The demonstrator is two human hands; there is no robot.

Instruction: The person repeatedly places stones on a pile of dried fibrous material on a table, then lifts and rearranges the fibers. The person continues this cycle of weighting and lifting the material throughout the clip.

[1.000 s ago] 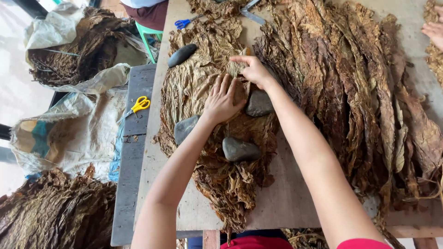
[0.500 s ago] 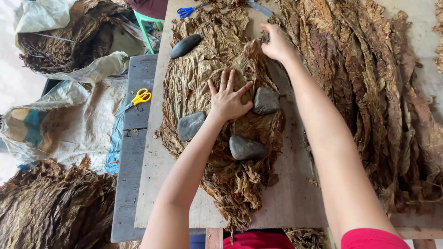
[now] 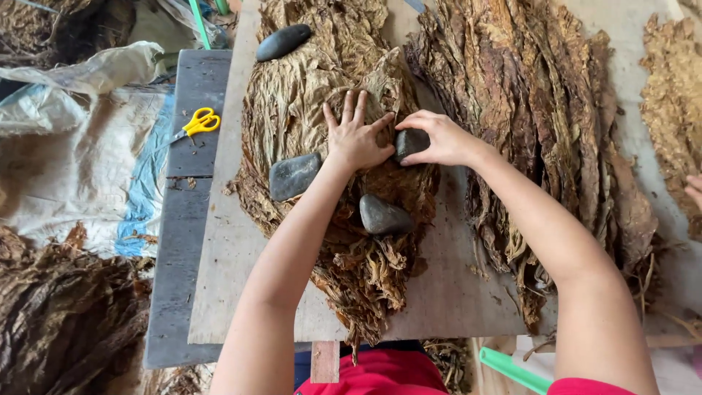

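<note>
Two hands: we see both working at the centre of the frame, over a flattened stack of pale dried leaves (image 3: 322, 95) on a wooden desk (image 3: 453, 292).
Left hand: our left hand (image 3: 357, 135) lies flat on the leaf stack, fingers spread, palm pressing down; its grip is open and holds nothing.
Right hand: our right hand (image 3: 439, 139) has its grip closed around a dark grey stone (image 3: 411, 141), fingers curled over the stone's right side, just beside the left hand.
Held stone: it rests on the leaf stack at frame centre, touching the leaves.
Other stones: one grey stone (image 3: 294, 175) sits left of the left wrist, another (image 3: 384, 216) lies below the hands, and a long dark one (image 3: 282, 42) lies at the top of the stack.
Darker leaves: a larger brown pile (image 3: 541, 110) fills the upper right of the desk.
Scissors: a yellow-handled pair (image 3: 196, 123) lies on a grey plank (image 3: 183, 241) at the left.
Left edge: sacking (image 3: 80, 168) and more dried leaves (image 3: 58, 314) lie lower left.
Right edge: another person's fingertips (image 3: 693, 190) show at the far right.
</note>
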